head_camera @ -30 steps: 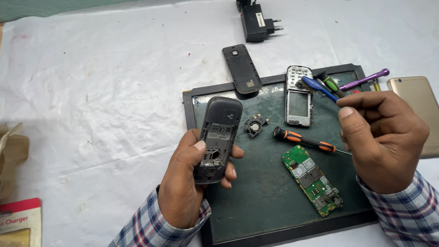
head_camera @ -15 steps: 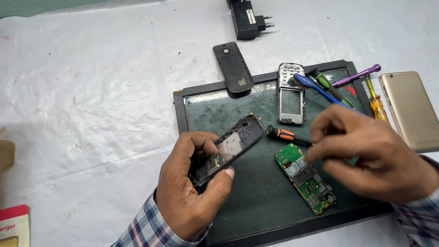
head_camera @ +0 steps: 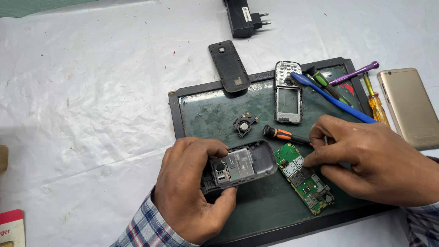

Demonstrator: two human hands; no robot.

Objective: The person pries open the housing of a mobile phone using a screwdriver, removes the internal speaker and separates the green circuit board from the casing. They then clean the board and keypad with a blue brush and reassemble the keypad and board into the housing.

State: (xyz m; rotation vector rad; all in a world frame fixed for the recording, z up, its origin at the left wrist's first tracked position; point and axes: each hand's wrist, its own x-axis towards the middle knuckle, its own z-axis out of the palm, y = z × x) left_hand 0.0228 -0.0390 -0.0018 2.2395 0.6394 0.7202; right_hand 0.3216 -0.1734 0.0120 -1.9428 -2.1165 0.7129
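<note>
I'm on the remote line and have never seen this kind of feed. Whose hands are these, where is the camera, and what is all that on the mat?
There is no machine here: a person works with two bare hands, filmed from a camera on their head looking down. The left hand holds a dark phone housing, opened side up. The right hand has its fingertips down at a green circuit board lying on a dark framed mat. Also on the mat: an orange-handled screwdriver, a small black part and a silver phone frame. A black back cover overlaps the mat's top edge. To the right lie more tools and a gold phone; a black charger sits at the top, all on a white sheet.
</note>
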